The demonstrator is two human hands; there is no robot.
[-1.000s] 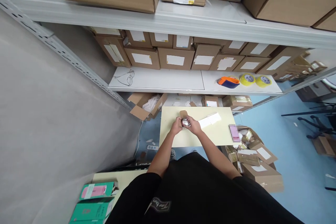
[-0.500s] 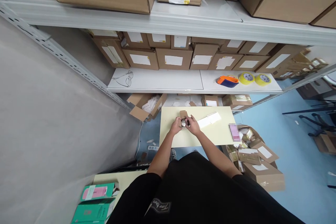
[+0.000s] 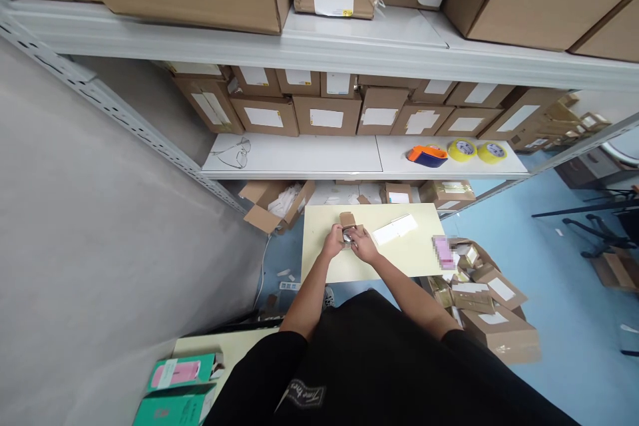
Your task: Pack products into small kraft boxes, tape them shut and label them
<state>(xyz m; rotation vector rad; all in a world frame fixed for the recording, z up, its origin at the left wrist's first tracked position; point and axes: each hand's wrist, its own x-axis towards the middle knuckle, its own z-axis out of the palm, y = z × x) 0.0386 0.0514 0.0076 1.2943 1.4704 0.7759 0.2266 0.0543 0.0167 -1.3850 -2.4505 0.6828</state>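
Note:
On the pale yellow table, a small cardboard box stands with its top flaps up, the far flap pointing away from me. A shiny silver object lies in its opening; its kind is too small to make out. My left hand is closed round the box's left side. My right hand reaches over the right side, its bent fingers on the silver object and partly hiding it. To the right of the box lies a flat white strip, perhaps folded card or paper.
The table stands before a shelf bearing boxes, glasses, an orange-and-blue tape dispenser and yellow tape rolls. A pink blurred item lies at the table's right edge, beside a heap of cartons. Green boxes sit lower left.
The silver object sits lower in the box's opening. My right fingers have moved from its edge to over its top. The view has shifted slightly.

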